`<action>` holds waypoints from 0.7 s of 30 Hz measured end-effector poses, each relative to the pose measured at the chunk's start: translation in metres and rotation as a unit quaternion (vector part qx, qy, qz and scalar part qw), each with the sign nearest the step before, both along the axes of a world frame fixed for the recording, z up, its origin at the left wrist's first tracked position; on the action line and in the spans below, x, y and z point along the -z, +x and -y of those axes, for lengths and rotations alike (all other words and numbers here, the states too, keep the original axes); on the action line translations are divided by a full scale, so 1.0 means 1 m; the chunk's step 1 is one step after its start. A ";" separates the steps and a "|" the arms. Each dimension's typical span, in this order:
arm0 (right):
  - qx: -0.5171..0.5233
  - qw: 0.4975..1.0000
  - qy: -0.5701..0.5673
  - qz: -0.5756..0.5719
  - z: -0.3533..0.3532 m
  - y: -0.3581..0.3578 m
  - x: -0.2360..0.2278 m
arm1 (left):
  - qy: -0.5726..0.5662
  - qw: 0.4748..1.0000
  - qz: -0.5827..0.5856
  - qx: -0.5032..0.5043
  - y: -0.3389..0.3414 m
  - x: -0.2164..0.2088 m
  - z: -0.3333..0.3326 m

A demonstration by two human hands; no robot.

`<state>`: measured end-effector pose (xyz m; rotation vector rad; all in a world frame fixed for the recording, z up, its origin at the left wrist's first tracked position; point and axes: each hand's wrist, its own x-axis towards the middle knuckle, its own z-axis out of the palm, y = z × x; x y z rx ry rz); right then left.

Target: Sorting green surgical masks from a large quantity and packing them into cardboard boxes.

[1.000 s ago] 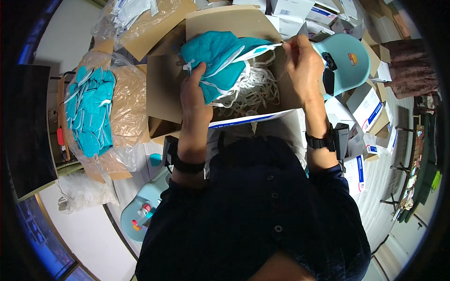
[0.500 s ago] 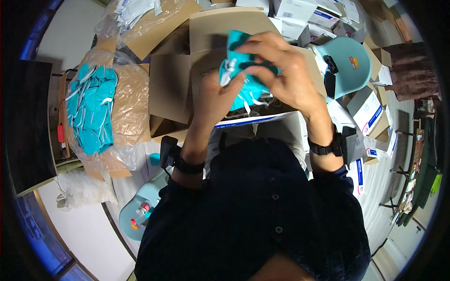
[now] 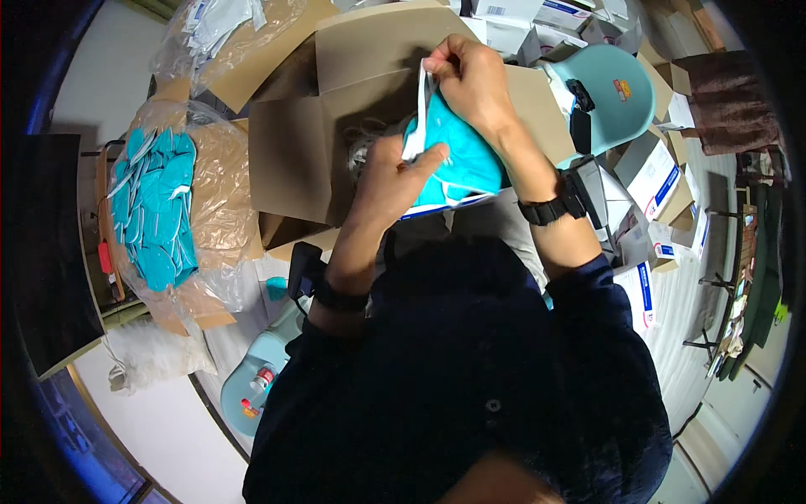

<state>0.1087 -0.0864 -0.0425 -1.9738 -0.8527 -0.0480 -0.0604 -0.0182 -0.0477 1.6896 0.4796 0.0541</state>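
A large brown cardboard box [image 3: 290, 160] stood open, flaps spread, beneath the person's left hand [image 3: 393, 178] and right hand [image 3: 472, 82]. Well to the left of the left hand, a crinkled clear plastic bag [image 3: 222, 172] surrounded a heap of flat teal fabric masks with white edging [image 3: 159, 206]. To the right of the right hand was a rounded pale blue plastic seat [image 3: 625, 109], and farther right and nearer the body, a white carton with a blue band [image 3: 659, 181]. A single teal fabric mask [image 3: 466, 151] was between the two hands, over the box's near edge; the left hand gripped its left side, thumb on the front, fingers mostly hidden. The narrow white strap [image 3: 421, 105] ran upward from the left hand to the right, whose thumb and fingertips were closed in a pinch on its upper end.
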 end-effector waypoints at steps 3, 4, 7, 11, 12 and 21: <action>-0.035 0.999 -0.004 0.023 0.000 0.022 -0.004 | -0.005 0.991 -0.106 0.076 -0.007 0.013 0.006; -0.086 0.995 -0.001 0.042 0.001 0.026 -0.007 | -0.046 0.994 -0.087 0.045 -0.008 0.010 0.005; -0.108 0.976 -0.178 0.058 0.019 0.027 -0.019 | -0.074 0.994 -0.056 -0.051 -0.007 -0.005 -0.003; -0.062 0.988 -0.084 -0.116 0.049 0.015 -0.025 | -0.101 0.986 0.028 -0.128 -0.004 -0.008 -0.011; -0.096 0.971 -0.019 -0.219 0.055 0.008 -0.020 | -0.118 0.981 0.053 -0.145 -0.002 -0.010 -0.011; -0.151 0.936 0.058 -0.314 0.076 -0.013 0.001 | -0.241 0.949 0.048 -0.200 0.000 0.006 -0.018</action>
